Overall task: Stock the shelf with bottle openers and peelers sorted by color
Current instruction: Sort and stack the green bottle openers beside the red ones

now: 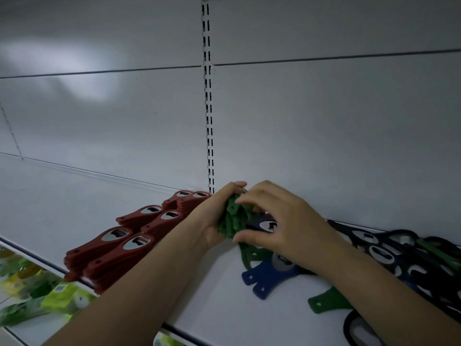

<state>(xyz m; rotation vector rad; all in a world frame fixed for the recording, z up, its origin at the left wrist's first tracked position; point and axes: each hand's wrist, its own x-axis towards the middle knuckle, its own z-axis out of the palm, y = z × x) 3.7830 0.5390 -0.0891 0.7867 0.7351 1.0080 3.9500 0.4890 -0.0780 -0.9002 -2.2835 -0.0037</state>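
My left hand [212, 216] grips a bunch of green bottle openers [233, 218] standing on edge at the back of the white shelf [217, 303]. From the right, my right hand [279, 221] pinches the same green bunch with curled fingers and thumb. Red bottle openers [119, 248] lie in neat stacks to the left. Under my right hand lie loose blue openers [269, 273] and a green opener [326, 300]. A mixed dark pile of openers [404, 253] spreads along the right.
The shelf's back panel has a slotted upright [209, 121] just behind my hands. Below the shelf's front edge on the left hang green and yellow packaged goods [50, 295]. Bare shelf surface shows left of the red stacks.
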